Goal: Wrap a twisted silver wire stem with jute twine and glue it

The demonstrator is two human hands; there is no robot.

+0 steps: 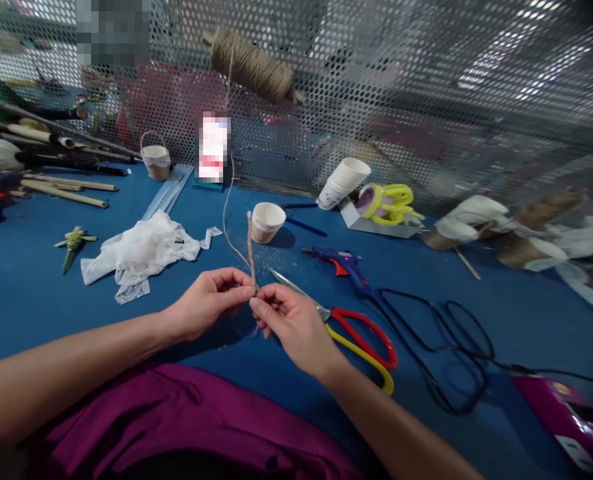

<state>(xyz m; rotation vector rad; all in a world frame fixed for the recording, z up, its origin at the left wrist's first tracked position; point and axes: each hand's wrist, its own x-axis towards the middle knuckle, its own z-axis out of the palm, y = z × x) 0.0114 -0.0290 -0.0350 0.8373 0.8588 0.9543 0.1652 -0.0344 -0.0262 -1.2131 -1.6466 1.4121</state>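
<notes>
My left hand pinches the lower part of a short stick wrapped in brown twine, which stands nearly upright. My right hand meets it there, thumb and fingers closed at the bottom end of the same stick. A thin strand runs from the stick up to a large spool of twine on the mesh wall. Just behind the stick sits a small paper cup with a brown-wrapped lower part. Scissors with red and yellow handles lie beside my right hand, partly hidden by it.
A blue glue gun and its black cable lie to the right. White lace is heaped at the left. Stacked paper cups, a tape box, a phone and a handled cup basket stand along the mesh.
</notes>
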